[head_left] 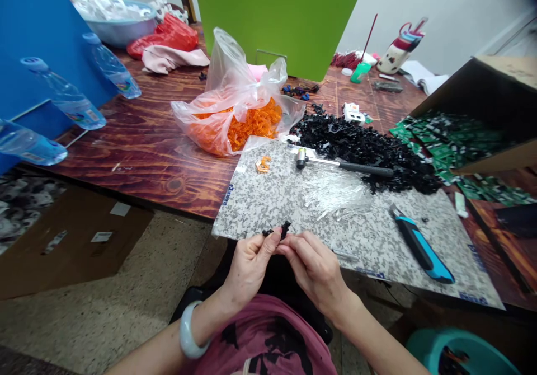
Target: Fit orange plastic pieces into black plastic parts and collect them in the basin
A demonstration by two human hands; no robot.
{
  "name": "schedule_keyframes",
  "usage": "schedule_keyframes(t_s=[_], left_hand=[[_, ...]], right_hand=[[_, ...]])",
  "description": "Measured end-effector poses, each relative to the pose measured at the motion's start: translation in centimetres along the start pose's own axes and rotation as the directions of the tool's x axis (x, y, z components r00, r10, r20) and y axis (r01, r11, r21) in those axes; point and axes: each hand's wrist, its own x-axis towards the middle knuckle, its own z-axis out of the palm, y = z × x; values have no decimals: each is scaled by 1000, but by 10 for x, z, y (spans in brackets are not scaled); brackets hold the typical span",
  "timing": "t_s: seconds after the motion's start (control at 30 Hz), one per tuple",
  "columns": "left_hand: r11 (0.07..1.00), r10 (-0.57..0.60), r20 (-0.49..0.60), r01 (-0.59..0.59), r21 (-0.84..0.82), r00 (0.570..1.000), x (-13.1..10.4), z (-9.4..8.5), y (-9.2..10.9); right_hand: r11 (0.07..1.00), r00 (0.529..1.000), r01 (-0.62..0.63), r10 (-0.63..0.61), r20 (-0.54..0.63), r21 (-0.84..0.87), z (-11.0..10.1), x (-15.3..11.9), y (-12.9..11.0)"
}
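My left hand point(248, 258) pinches a small black plastic part point(286, 229) between thumb and fingers, just over the near edge of the grey speckled board point(255, 212). Beside it, my right hand point(312, 266) has its fingertips pressed together, meeting the left fingertips at the part. What those right fingers grip is hidden. Beyond my hands lies a bundle of thin clear strips point(335, 193). A small hammer point(344, 164) rests behind the strips, against a heap of black plastic parts point(356, 140). Some orange pieces point(263, 164) lie on the board's left part.
A blue and black utility knife point(422, 246) lies on the board at right. A clear bag of orange parts point(251, 123) stands at the back. Green circuit boards point(453, 137) spill from a cardboard box point(499, 156). Water bottles point(62, 95) lean at left; a teal bucket point(470, 341) stands below right.
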Motion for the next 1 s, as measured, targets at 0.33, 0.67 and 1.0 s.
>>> schedule_keyframes(t_s=[0.33, 0.67, 1.0], left_hand=[[996, 45, -29, -42, 76, 999, 2, -1, 1], [967, 140, 4, -138, 216, 990, 4, -6, 1], [829, 237, 144, -277, 485, 961, 4, -11, 1]], right_hand=[[997, 998, -51, 48, 47, 56, -3, 2, -3], [965, 976, -215, 207, 69, 153, -12, 12, -4], [972, 916, -231, 230, 330, -37, -22, 23, -5]])
